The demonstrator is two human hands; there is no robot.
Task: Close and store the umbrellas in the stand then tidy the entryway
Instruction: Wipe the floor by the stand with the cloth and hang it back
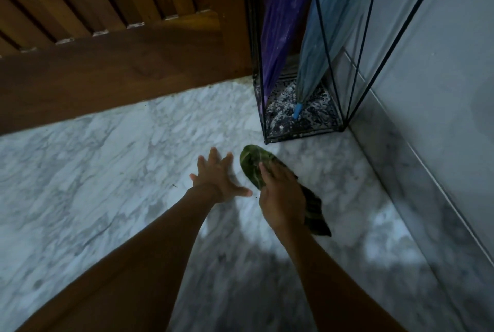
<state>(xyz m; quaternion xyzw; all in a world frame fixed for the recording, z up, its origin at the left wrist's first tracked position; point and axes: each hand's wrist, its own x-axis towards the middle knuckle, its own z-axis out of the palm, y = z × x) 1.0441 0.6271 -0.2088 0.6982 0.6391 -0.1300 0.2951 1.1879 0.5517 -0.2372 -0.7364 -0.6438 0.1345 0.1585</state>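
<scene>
A black wire umbrella stand (302, 136) sits in the corner. Inside it stand a closed purple umbrella (280, 27) on the left and a closed blue-grey umbrella (328, 27) on the right, tips down on the speckled base. Just in front of the stand a green patterned cloth (252, 162) lies on the marble floor. My right hand (280, 198) presses on the cloth and grips it. To the left of the cloth my left hand (216, 176) is spread flat with fingers apart, holding nothing.
A brown slatted wooden door (107, 45) runs along the left and back. A grey wall with a marble skirting (427, 184) closes the right side. White-grey marble floor (93, 171) extends to the left and towards me.
</scene>
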